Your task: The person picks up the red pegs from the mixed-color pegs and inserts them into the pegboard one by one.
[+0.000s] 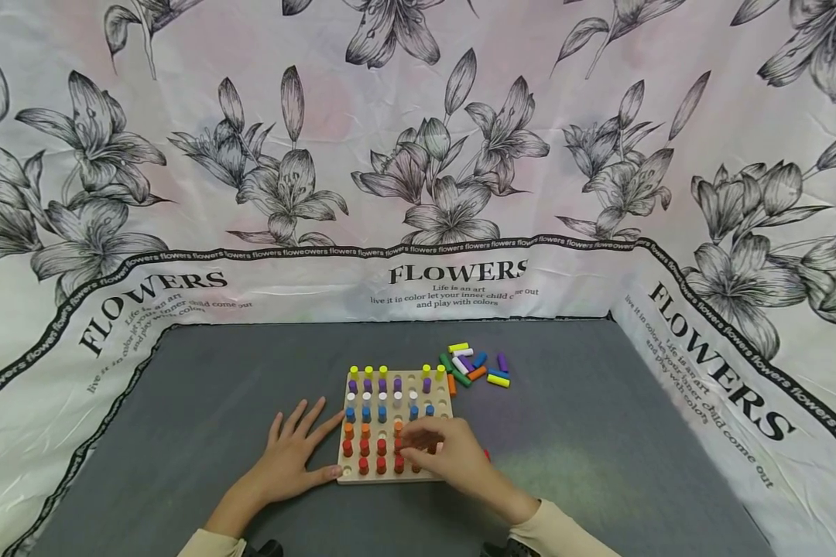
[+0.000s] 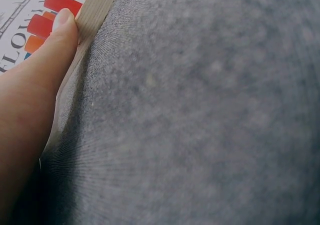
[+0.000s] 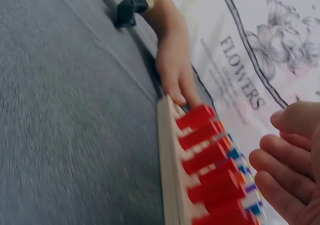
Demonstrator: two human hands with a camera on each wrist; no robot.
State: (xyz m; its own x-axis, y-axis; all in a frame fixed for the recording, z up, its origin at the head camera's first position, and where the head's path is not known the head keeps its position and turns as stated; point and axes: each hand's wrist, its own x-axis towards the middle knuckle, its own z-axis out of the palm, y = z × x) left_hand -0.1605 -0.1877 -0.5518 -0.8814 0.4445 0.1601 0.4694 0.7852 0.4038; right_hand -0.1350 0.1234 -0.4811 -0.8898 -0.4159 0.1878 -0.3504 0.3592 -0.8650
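Observation:
A pale wooden pegboard lies on the table, its rows of pegs running yellow, purple, white, blue, orange and red from back to front. My left hand rests flat beside it with fingers spread, the index fingertip at the left edge and the thumb against the near-left corner. Over the right part of the orange and red rows hovers my right hand, covering some pegs. In the right wrist view its thumb stands apart from its loosely bent fingers, with nothing seen between them. Red pegs stand just beside that hand.
Behind the board's right corner lies a loose pile of pegs, among them a yellow peg, an orange peg and a green peg. A red piece shows past the right hand. Flower-printed cloth surrounds the grey table.

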